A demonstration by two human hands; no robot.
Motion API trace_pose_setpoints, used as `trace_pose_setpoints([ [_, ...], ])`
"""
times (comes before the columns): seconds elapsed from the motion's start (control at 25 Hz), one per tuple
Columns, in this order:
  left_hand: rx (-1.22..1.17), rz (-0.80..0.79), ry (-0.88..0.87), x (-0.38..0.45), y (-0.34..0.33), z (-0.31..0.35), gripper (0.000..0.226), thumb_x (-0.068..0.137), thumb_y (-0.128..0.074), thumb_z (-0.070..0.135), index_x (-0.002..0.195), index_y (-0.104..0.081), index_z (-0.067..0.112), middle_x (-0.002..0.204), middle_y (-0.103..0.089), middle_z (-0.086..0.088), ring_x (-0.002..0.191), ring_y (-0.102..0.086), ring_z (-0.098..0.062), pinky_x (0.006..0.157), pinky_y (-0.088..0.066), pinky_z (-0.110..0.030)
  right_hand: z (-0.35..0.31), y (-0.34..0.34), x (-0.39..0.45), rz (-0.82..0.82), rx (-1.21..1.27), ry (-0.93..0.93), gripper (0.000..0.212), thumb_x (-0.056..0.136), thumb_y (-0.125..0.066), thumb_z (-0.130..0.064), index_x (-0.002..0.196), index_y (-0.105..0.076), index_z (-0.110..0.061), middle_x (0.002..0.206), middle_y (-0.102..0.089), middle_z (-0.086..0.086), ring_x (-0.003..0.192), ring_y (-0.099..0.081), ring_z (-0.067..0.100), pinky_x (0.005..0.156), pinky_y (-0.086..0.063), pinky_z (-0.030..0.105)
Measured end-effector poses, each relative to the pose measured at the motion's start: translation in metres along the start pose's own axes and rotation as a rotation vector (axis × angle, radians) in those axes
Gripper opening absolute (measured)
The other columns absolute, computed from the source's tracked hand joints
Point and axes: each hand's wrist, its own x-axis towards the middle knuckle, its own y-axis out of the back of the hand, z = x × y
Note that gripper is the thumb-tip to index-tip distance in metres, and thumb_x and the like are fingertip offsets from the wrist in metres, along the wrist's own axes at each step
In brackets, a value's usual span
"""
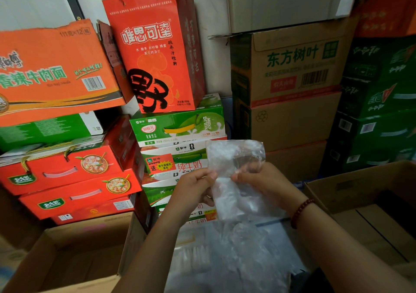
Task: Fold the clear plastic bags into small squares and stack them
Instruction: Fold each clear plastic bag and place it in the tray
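Note:
A clear plastic bag (pixel 231 157) hangs upright in the air in front of me, crinkled and narrow. My left hand (pixel 193 189) pinches its left edge at mid-height. My right hand (pixel 261 180) pinches the right edge at the same height, its fingers partly behind the film. Below the hands lies a loose heap of more clear plastic bags (pixel 234 254) on a pale surface. No folded stack can be made out in the heap.
An open cardboard box (pixel 74 254) stands at lower left and another open cardboard box (pixel 369 198) at right. Stacked red and green drink cartons (pixel 177 126) and brown cartons (pixel 290 67) fill the wall behind. A red bead bracelet (pixel 300 211) is on my right wrist.

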Motion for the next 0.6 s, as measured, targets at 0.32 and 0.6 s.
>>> trace_pose_setpoints([
  [0.32, -0.262, -0.093, 0.034, 0.003, 0.001, 0.0, 0.019, 0.085, -0.054, 0.003, 0.096, -0.068, 0.007, 0.087, -0.074, -0.008, 0.075, -0.07, -0.017, 0.064, -0.058, -0.029, -0.004, 0.001, 0.0, 0.013, 0.079, 0.01, 0.009, 0.078, -0.074, -0.011, 0.086, -0.071, -0.008, 0.073, -0.07, 0.003, 0.064, -0.066, 0.012, 0.059, -0.051, 0.021],
  [0.6, -0.483, 0.087, -0.078, 0.005, 0.011, 0.012, 0.028, 0.092, -0.035, -0.004, 0.077, -0.059, -0.003, 0.065, -0.071, -0.008, 0.059, -0.068, -0.011, 0.054, -0.054, -0.02, -0.006, 0.023, 0.001, -0.068, 0.093, 0.011, 0.016, 0.085, -0.067, -0.012, 0.1, -0.071, -0.014, 0.087, -0.072, 0.003, 0.071, -0.065, 0.011, 0.06, -0.052, 0.021],
])
